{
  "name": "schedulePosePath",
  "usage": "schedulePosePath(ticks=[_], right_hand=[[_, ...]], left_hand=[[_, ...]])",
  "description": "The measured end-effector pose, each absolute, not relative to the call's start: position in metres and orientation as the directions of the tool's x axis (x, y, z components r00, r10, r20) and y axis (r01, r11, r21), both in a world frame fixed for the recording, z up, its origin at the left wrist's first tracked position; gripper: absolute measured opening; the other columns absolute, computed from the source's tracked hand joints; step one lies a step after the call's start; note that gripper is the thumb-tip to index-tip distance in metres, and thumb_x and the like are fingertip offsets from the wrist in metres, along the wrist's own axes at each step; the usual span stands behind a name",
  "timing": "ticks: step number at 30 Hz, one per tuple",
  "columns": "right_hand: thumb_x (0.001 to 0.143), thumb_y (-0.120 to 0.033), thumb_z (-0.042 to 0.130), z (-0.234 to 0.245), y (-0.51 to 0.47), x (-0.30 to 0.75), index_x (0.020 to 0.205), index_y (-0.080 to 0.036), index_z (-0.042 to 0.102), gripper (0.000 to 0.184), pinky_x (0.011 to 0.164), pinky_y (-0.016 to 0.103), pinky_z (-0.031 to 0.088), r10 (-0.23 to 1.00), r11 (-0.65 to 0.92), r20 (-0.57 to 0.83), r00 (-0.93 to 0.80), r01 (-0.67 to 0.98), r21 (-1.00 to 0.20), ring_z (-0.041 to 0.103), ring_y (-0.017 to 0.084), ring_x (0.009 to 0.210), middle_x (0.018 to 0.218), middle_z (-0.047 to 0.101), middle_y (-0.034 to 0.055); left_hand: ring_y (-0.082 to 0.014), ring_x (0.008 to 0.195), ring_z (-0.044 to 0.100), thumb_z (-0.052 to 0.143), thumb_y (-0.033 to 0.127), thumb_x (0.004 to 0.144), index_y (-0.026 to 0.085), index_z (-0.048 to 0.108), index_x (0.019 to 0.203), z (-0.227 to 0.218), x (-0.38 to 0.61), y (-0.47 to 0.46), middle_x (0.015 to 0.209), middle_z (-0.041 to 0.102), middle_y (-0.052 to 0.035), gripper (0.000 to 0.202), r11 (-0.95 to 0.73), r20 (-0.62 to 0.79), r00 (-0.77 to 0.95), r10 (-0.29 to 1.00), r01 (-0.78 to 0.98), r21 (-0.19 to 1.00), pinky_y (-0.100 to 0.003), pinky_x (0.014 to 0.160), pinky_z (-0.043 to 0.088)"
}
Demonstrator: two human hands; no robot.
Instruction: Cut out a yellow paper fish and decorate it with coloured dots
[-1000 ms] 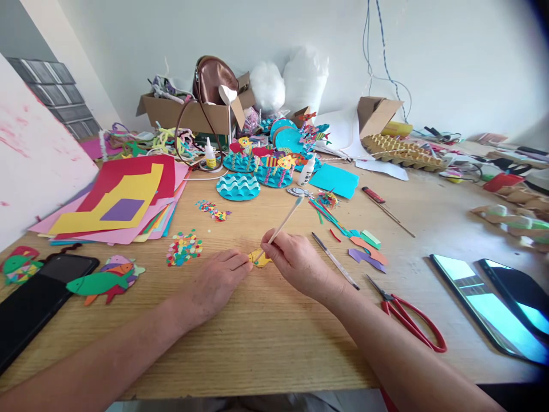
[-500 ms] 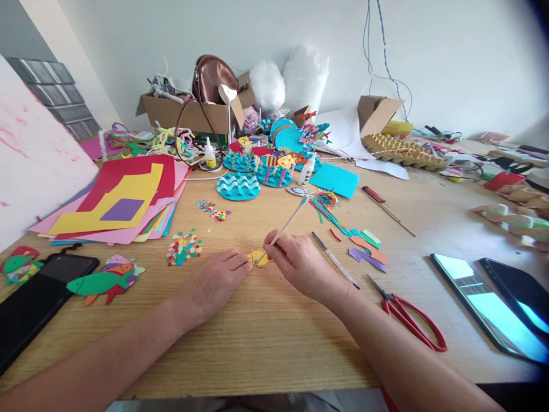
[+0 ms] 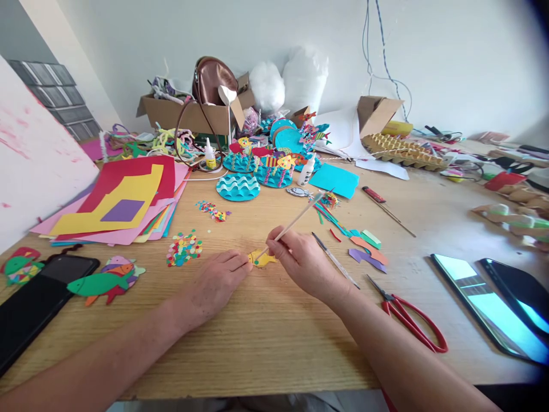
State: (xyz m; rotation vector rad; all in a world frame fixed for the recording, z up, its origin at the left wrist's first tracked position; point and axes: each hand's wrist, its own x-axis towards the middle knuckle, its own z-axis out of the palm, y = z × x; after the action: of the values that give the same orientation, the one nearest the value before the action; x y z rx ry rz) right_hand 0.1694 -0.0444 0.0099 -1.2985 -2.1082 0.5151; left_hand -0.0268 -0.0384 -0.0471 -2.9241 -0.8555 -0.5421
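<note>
A small yellow paper fish lies on the wooden table in front of me. My left hand rests flat beside it, fingertips touching its left end and pinning it down. My right hand grips a thin wooden stick like a pen, its lower tip touching the fish and its upper end slanting up to the right. A heap of small coloured paper dots sits just left of the fish.
Red-handled scissors and a thin tool lie right of my right hand. Two phones lie at far right, a dark tablet and paper fish at left. Coloured paper sheets, blue wave discs, glue bottles and boxes fill the back.
My right hand has shifted slightly right and the stick leans flatter, its top end farther right. More of the yellow fish shows. My left hand has stayed put.
</note>
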Motion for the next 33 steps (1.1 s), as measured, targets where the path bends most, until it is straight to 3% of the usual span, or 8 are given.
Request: schedulePosePath(ticks=[5,8,12,16,20,24,33], right_hand=[[0.089,-0.027,0.042,0.014,-0.051,0.183,0.078,-0.018,0.052,0.017,0.058,0.022,0.044,0.922,0.385,0.353,-0.158,0.469,-0.795,0.057,0.012,0.064,0.072,0.059,0.0019],[0.087,-0.03,0.046,0.009,-0.054,0.193,0.078,-0.018,0.053,0.017,0.056,0.023,0.045,0.935,0.335,0.354,-0.038,0.425,-0.841,0.056,0.012,0.061,0.068,0.059,0.0018],[0.085,-0.032,0.048,-0.002,-0.055,0.205,0.075,-0.019,0.055,0.018,0.053,0.023,0.045,0.925,0.334,0.379,0.03,0.411,-0.848,0.054,0.012,0.059,0.065,0.059,0.0015],[0.084,-0.033,0.051,-0.011,-0.054,0.213,0.075,-0.019,0.056,0.018,0.051,0.023,0.045,0.915,0.336,0.39,0.104,0.335,-0.88,0.054,0.012,0.057,0.065,0.059,0.0013],[0.083,-0.034,0.052,-0.012,-0.053,0.215,0.075,-0.019,0.056,0.018,0.05,0.022,0.045,0.919,0.319,0.373,0.131,0.312,-0.895,0.054,0.011,0.055,0.063,0.06,0.0013],[0.083,-0.035,0.051,-0.012,-0.054,0.216,0.076,-0.019,0.056,0.018,0.05,0.021,0.046,0.92,0.33,0.379,0.106,0.316,-0.89,0.055,0.011,0.057,0.064,0.06,0.0015],[0.084,-0.034,0.051,-0.015,-0.055,0.218,0.077,-0.019,0.056,0.017,0.051,0.02,0.046,0.916,0.345,0.392,0.086,0.333,-0.878,0.056,0.011,0.058,0.065,0.06,0.0014]], left_hand=[[-0.0188,0.1,0.055,0.038,0.009,0.089,0.013,0.055,0.106,-0.044,-0.028,-0.041,0.105,0.063,-0.0082,0.025,-0.838,0.3,0.788,0.538,0.539,0.086,-0.036,0.089,0.046],[-0.0174,0.102,0.055,0.036,0.008,0.089,0.013,0.054,0.108,-0.041,-0.026,-0.043,0.109,0.061,-0.008,0.027,-0.828,0.287,0.78,0.556,0.551,0.107,-0.034,0.091,0.046],[-0.0155,0.103,0.055,0.035,0.005,0.087,0.014,0.054,0.108,-0.03,-0.03,-0.038,0.114,0.058,-0.009,0.03,-0.78,0.298,0.724,0.623,0.604,0.163,-0.028,0.088,0.047],[-0.0159,0.091,0.058,0.044,0.007,0.082,0.016,0.06,0.092,-0.005,-0.057,-0.016,0.094,0.064,-0.0058,0.02,-0.695,0.258,0.647,0.717,0.688,0.207,-0.028,0.082,0.047],[-0.0146,0.072,0.058,0.05,0.013,0.079,0.016,0.061,0.079,0.014,-0.092,0.013,0.079,0.063,-0.0027,0.012,-0.514,0.043,0.517,0.855,0.832,0.209,-0.024,0.067,0.043],[-0.0136,0.072,0.057,0.051,0.013,0.076,0.016,0.061,0.079,0.009,-0.103,0.027,0.078,0.063,-0.0013,0.011,-0.488,-0.101,0.518,0.85,0.844,0.223,-0.022,0.066,0.04],[-0.0132,0.065,0.053,0.053,0.013,0.069,0.017,0.058,0.071,-0.006,-0.095,0.042,0.069,0.058,0.0008,0.007,-0.493,-0.173,0.522,0.835,0.85,0.185,-0.021,0.058,0.035]])
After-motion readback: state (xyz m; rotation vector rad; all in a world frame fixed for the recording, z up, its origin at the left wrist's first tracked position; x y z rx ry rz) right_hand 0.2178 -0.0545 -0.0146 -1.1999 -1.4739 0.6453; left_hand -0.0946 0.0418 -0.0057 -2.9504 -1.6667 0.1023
